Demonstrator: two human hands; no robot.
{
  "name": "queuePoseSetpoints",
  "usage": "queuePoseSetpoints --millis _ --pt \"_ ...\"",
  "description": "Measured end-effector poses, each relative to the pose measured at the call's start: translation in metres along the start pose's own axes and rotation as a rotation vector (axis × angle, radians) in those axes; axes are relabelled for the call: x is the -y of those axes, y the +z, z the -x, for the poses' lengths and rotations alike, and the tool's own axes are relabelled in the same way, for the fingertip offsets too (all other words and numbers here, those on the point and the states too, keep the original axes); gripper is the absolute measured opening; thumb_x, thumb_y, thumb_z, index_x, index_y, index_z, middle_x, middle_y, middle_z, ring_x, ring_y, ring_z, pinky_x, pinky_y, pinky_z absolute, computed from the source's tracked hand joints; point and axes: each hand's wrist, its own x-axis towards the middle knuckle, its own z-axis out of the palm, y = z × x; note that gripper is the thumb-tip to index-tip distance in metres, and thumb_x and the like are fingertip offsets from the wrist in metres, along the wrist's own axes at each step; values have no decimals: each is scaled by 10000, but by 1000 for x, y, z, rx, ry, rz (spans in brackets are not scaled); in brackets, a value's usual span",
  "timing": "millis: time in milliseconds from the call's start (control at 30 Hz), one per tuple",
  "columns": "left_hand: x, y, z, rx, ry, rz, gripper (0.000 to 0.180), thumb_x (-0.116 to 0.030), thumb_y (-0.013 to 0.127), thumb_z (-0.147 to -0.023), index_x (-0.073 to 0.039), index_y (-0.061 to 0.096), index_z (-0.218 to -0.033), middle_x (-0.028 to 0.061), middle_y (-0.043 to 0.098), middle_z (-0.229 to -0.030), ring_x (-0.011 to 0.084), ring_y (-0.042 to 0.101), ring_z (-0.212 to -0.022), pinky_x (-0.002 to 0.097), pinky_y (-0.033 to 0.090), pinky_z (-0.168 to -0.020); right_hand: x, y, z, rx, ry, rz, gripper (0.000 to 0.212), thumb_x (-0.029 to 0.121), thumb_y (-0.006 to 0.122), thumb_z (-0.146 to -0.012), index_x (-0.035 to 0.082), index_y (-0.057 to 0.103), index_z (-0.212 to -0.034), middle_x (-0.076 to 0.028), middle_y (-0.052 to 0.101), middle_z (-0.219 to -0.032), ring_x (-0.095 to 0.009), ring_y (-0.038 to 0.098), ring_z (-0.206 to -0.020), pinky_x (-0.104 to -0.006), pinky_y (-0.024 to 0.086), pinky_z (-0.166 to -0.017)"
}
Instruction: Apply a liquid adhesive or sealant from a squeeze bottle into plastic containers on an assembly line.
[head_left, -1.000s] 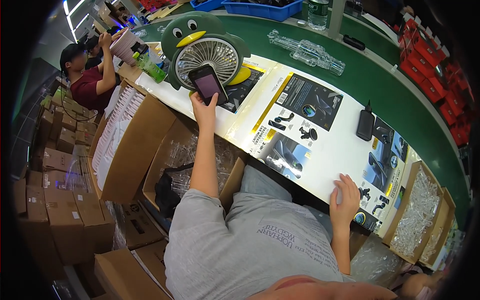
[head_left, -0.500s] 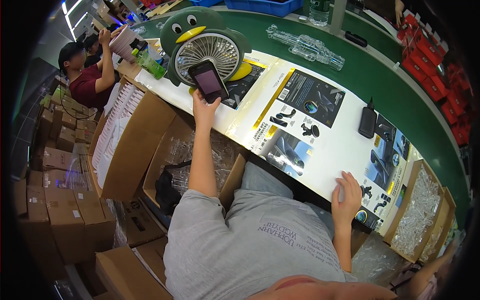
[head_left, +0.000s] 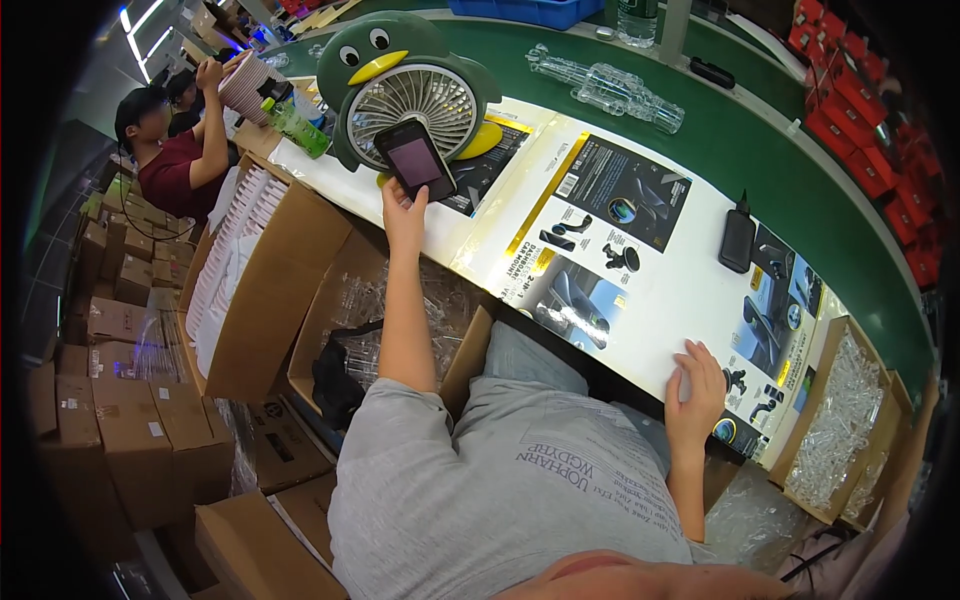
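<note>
My left hand (head_left: 404, 215) holds a black smartphone (head_left: 413, 160) from its lower edge, with the thumb over the bottom of the lit screen. Behind the phone stands a green penguin-shaped fan (head_left: 435, 92) with a yellow beak. On the near edge of the white printed packaging sheet (head_left: 650, 310) rests my right hand (head_left: 696, 395), palm down, fingers extended and holding nothing. A small black device (head_left: 737, 238) lies on the sheet farther off, beyond that hand.
Clear plastic pieces (head_left: 610, 92) lie on the green bench (head_left: 800, 165). Cardboard boxes (head_left: 270, 300) crowd my left; a box of clear plastic parts (head_left: 835, 420) stands right. Red bins (head_left: 860, 120) line the far right. A green bottle (head_left: 295, 127) stands near a seated person (head_left: 185, 155).
My left thumb has moved from beside the phone onto the lower part of its screen. My right hand stays in place. A person's arm at the lower right has shifted.
</note>
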Motion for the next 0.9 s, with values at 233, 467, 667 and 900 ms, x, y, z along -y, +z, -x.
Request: queuePoseSetpoints --millis 233,467,667,900 --pt "0 3 -1 -6 12 0 524 -193 678 -766 18 404 -1159 136 562 -1031 200 542 -928 298 429 -813 -1 0 1 -4 -1 -5 146 22 554 -747 46 599 -884 -90 598 -1075 -279 521 -1075 -386 370 -924" --pt "2 1 0 11 1 35 549 -180 678 -757 33 382 -1168 133 565 -1030 199 549 -917 300 431 -803 -1 0 0 7 4 -2 146 26 551 -749 49 600 -885 -88 598 -1079 -279 518 -1079 -386 368 -927" --pt "-19 3 9 23 49 -139 579 -144 702 -697 35 395 -1153 138 579 -999 216 567 -887 313 438 -796 -1 1 0 8 7 0 152 25 547 -746 49 600 -887 -88 595 -1085 -279 517 -1081 -385 367 -928" --pt "-19 2 12 48 93 -258 653 -159 735 -676 15 370 -1188 129 577 -1023 210 562 -929 306 424 -836 -2 2 1 12 9 -5 155 27 547 -744 45 600 -889 -91 593 -1090 -278 514 -1086 -385 366 -929"
